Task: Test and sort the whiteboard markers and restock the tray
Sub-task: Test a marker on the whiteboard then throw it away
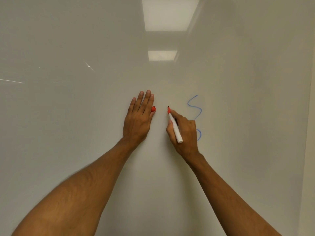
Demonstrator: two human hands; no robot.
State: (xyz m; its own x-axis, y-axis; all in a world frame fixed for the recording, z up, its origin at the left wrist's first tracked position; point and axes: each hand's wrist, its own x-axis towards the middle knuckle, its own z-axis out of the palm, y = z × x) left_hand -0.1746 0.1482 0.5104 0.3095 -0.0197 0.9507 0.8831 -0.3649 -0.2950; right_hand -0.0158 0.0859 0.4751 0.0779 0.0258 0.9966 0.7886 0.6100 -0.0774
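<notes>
The right hand (185, 133) grips one white marker (175, 129), fingers curled round the barrel. Its red collar and dark tip point up and away from the wrist, and its blunt white end sticks out over the back of the hand. The tip is at the whiteboard (85, 116); whether it touches cannot be told.

Just to the left, the left hand (139, 120) lies flat against the board with four fingers straight and close together. One red cap (153, 109) shows at its thumb side, pinched between thumb and forefinger, so it lies between the two hands and near the marker's tip.

To the right of the right hand are two blue marks: one S-shaped stroke (195, 106) above the knuckles, and one loop (199, 134) partly hidden behind the hand.

Above both hands, the glossy board reflects two ceiling light panels (170, 14).
</notes>
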